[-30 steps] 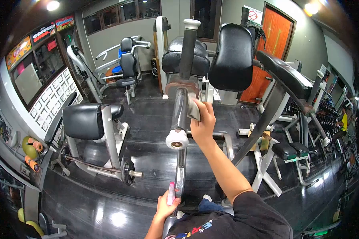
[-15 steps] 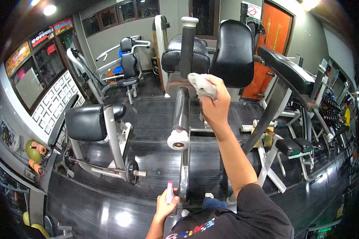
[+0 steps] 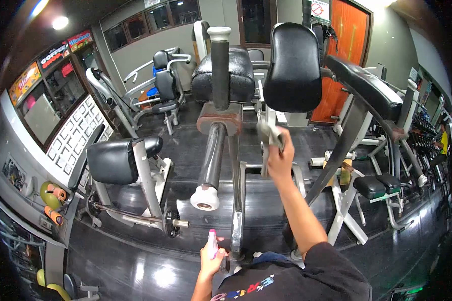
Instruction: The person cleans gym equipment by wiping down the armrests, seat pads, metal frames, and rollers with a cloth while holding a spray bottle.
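Note:
My right hand (image 3: 280, 159) is closed around a grey cloth (image 3: 269, 138), held in the air to the right of the machine's padded bar. The cloth is slightly blurred and touches nothing else that I can make out. Low in the view, my left hand (image 3: 212, 257) is wrapped round a small pink and white bottle (image 3: 213, 244), held upright. In front of me stands the machine's dark bar (image 3: 213, 155) with a white end cap (image 3: 205, 198). Above it are a brown rusty bracket (image 3: 219, 119) and an upright black grip (image 3: 220, 75) with a white top.
A tall black pad (image 3: 294, 67) stands behind my right hand. At the left are a padded bench (image 3: 112, 163) and a barbell (image 3: 135, 214). A long angled pad (image 3: 364, 85) and a small black seat (image 3: 369, 186) are on the right. A person in yellow (image 3: 444, 142) is at the far right.
My right hand, with the cloth, has come off the bracket area, first up and then down to the right. The bar has shifted left in view. My left hand keeps the bottle.

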The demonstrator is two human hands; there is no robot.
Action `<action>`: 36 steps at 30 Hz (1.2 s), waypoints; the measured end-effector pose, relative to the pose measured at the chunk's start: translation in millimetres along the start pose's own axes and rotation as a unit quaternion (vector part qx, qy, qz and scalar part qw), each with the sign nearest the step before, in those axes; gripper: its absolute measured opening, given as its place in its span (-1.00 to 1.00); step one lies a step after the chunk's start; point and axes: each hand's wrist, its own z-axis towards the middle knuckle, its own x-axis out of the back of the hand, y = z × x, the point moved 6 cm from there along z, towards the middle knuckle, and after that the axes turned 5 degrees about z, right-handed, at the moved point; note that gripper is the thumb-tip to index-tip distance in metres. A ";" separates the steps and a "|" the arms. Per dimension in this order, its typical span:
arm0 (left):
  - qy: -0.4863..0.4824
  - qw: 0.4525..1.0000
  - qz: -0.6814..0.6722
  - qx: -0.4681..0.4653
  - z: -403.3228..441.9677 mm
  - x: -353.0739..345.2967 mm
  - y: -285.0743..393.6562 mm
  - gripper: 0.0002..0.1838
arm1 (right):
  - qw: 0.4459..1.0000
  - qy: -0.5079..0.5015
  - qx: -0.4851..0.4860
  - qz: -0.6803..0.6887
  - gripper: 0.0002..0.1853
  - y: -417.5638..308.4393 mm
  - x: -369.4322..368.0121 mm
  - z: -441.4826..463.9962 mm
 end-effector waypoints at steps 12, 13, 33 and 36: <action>0.073 0.997 0.022 -0.031 9.6 -5.9 35.9 -0.28 | 0.986 -0.030 0.149 0.073 -0.48 -14.6 -52.5 -7.7; 0.075 0.996 0.026 -0.033 8.1 -6.1 36.8 -0.28 | 0.992 -0.055 0.077 0.089 -0.61 6.3 -52.9 -14.1; 0.104 0.990 -0.004 -0.093 59.1 -51.1 105.6 -0.21 | 0.897 -0.022 -0.212 0.388 -0.55 23.9 -65.2 -45.8; 0.122 0.990 -0.016 -0.067 54.1 -47.4 110.7 -0.18 | 0.870 -0.188 -0.228 0.394 -0.59 33.7 -24.6 -47.4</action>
